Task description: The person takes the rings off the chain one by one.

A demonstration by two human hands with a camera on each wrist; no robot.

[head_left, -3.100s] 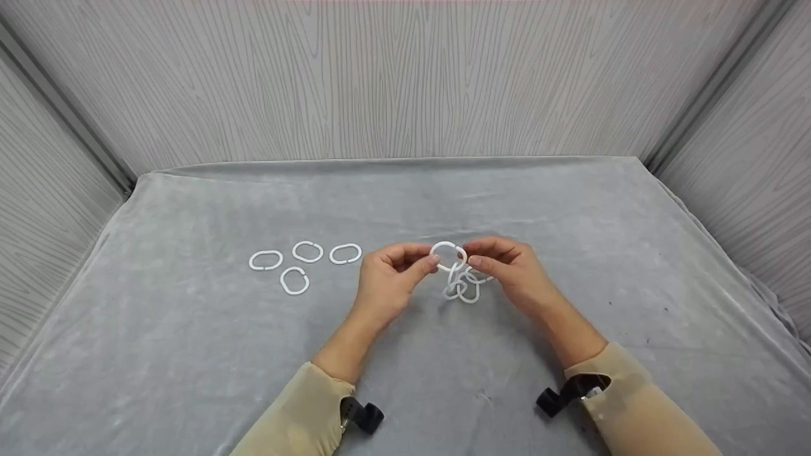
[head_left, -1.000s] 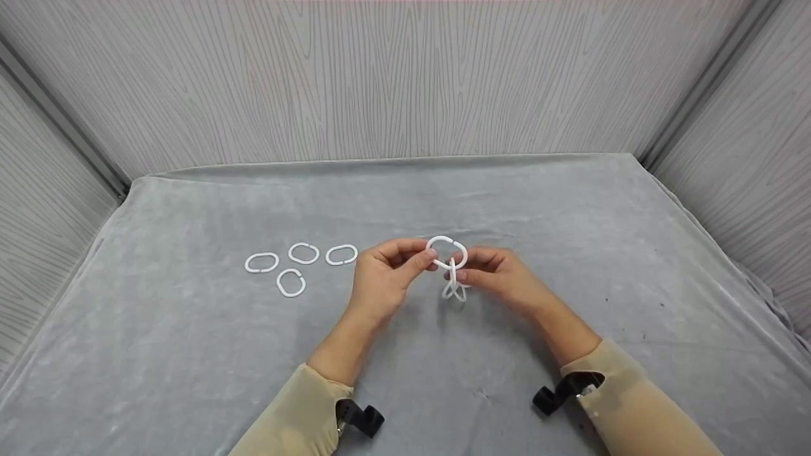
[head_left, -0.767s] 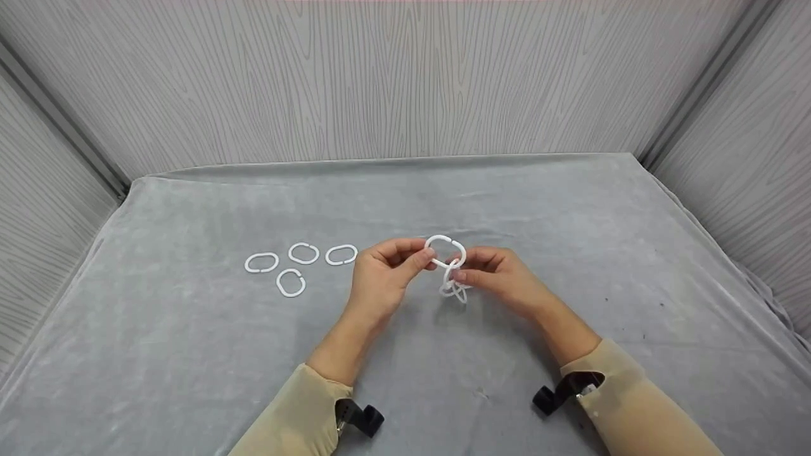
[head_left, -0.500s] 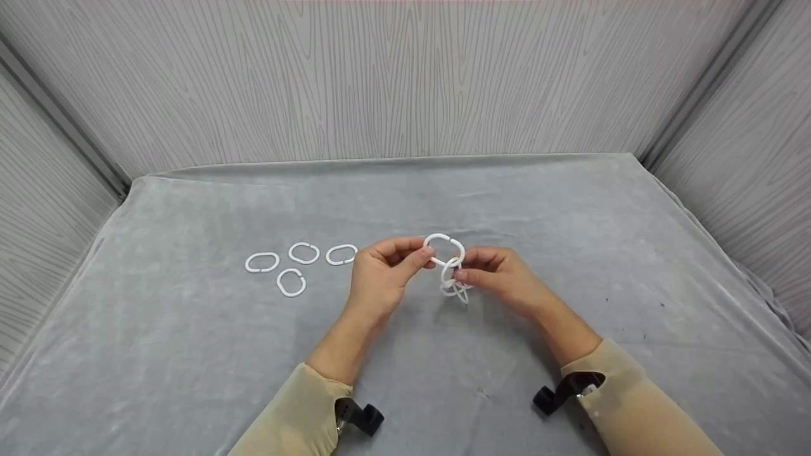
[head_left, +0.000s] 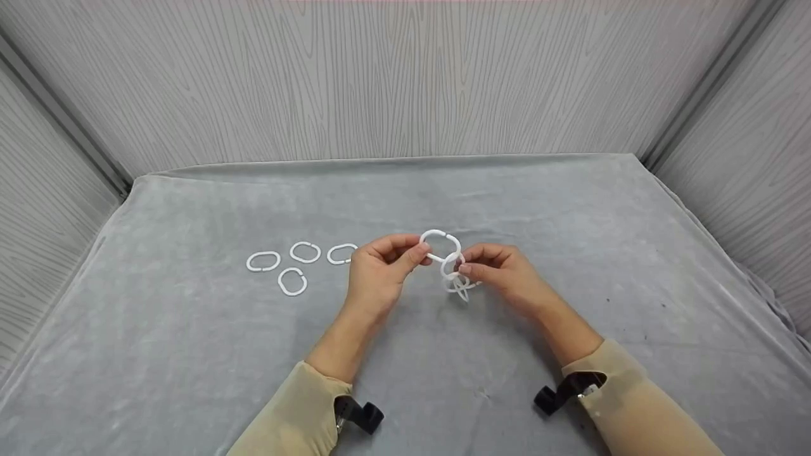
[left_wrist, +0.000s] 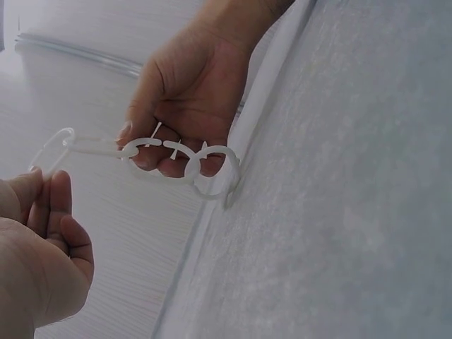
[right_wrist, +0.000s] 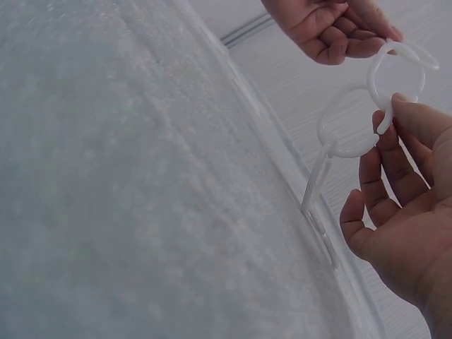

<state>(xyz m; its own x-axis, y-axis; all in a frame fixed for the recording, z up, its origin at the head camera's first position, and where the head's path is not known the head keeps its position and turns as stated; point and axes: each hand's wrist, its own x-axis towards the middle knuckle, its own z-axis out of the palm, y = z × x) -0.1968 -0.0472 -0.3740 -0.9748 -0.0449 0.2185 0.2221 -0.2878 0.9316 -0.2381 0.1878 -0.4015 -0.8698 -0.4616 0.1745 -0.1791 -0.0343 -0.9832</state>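
In the head view, a white plastic oval ring with a small gap, the top chain link [head_left: 457,244], is pinched between thumb and fingers of my left hand [head_left: 380,272]. Hooked through it is a second link [head_left: 443,266], which my right hand [head_left: 507,272] pinches at its right side. Further white links [head_left: 464,295] hang below in a short bunch. The left wrist view shows the chain running from my left hand [left_wrist: 42,261] across to the other hand. My right hand [right_wrist: 417,212] holds the second link [right_wrist: 372,78] near its gap in the right wrist view.
Several loose white links lie left of the hands, among them a left one [head_left: 263,253], a middle one [head_left: 305,261] and a nearer one [head_left: 281,282]. Grey cloth [head_left: 412,392] covers the table. Pale wood-grain panels [head_left: 380,82] enclose the back and sides.
My right hand has shifted from beside the top link down to the second link. Lately the left hand and top link have moved slightly up and left, and the hanging links have turned.
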